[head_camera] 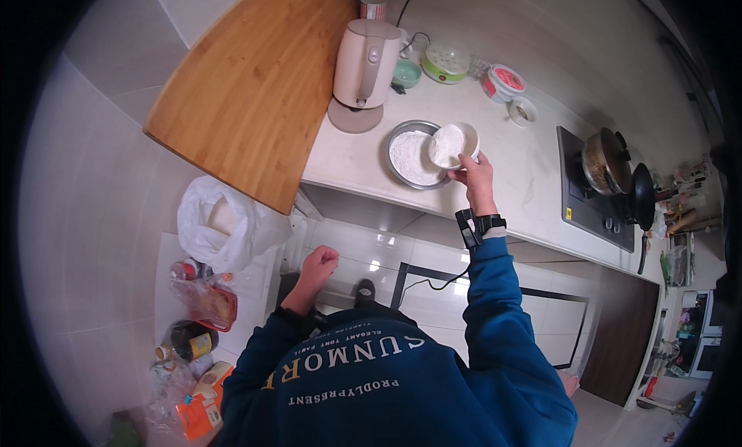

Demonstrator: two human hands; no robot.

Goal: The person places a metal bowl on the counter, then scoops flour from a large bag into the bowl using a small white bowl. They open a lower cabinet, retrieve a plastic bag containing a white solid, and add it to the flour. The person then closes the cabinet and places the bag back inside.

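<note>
My right hand (476, 179) grips the near rim of a small white bowl (472, 141) of white powder that looks like flour. The bowl is tilted to the left over the right side of a round metal basin (396, 174) on the counter. More of the white powder (413, 157) lies in the basin. My left hand (320, 266) hangs low in front of my body, away from the counter, its fingers curled in with nothing seen in them.
An electric kettle (355, 64) stands behind the basin, beside a large wooden board (249, 93). Farther back are a green bowl (407, 74), an egg cooker (445, 63) and a lidded tub (503, 83). A gas hob (597, 209) with a pot (603, 163) is at right, a plastic bag (203, 238) at left.
</note>
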